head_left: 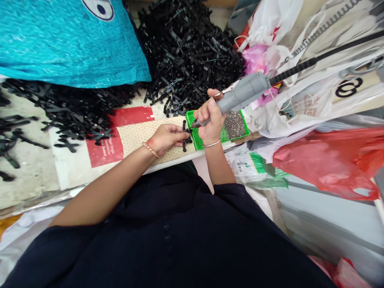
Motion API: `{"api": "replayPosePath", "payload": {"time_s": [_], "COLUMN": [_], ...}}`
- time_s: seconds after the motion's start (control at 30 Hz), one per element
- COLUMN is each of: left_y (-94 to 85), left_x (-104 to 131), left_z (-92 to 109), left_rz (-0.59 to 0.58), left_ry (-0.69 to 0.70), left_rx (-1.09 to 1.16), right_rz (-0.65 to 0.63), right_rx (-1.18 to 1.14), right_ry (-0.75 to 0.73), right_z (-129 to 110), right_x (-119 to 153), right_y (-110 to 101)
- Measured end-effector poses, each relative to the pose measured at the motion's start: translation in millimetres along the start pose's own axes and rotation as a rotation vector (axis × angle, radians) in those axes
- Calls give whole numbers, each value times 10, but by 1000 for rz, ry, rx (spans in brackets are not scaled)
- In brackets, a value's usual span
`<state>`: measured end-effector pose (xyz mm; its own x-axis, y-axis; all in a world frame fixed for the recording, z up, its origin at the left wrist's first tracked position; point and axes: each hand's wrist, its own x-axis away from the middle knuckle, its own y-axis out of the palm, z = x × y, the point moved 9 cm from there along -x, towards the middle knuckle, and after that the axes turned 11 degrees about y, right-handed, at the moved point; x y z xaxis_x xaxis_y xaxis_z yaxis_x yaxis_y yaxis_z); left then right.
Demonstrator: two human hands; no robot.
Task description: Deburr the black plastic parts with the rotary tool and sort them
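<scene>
Between its thumb and fingers my left hand (167, 139) pinches a small black plastic part (185, 138) over the tan honeycomb-patterned mat (136, 138). My right hand (211, 120) is wrapped round a grey electric screwdriver (241, 94), which is tilted with its tip down and left. That tip meets or nearly meets the right side of the black part; exact contact is too small to tell. Under my right hand lies a green plastic tray (199, 143), with many small metal screws (235, 124) in its right side.
A large heap of black parts (192, 52) covers the back. More parts (72, 108) lie left, beneath a blue bag (72, 44). A black cable (327, 58) and coiled cord run to the upper right. Plastic bags, one red (330, 160), crowd the right side.
</scene>
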<state>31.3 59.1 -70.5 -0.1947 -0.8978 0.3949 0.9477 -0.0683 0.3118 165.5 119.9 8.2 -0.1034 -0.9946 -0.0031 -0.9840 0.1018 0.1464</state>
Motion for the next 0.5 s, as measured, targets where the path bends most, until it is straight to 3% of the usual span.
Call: {"api": "replayPosePath", "payload": {"time_s": [0.17, 0.5], "left_y": [-1, 4], "left_x": [4, 12], "left_z": [14, 40], "left_rz": [-8, 3], "left_ry": [5, 7], "left_rx": [-9, -18], "right_rz": [20, 3], "right_rx": [-212, -86], "right_ry": [-18, -8], "right_z": [-156, -35], "right_x": [68, 59], "right_y": [38, 69]}}
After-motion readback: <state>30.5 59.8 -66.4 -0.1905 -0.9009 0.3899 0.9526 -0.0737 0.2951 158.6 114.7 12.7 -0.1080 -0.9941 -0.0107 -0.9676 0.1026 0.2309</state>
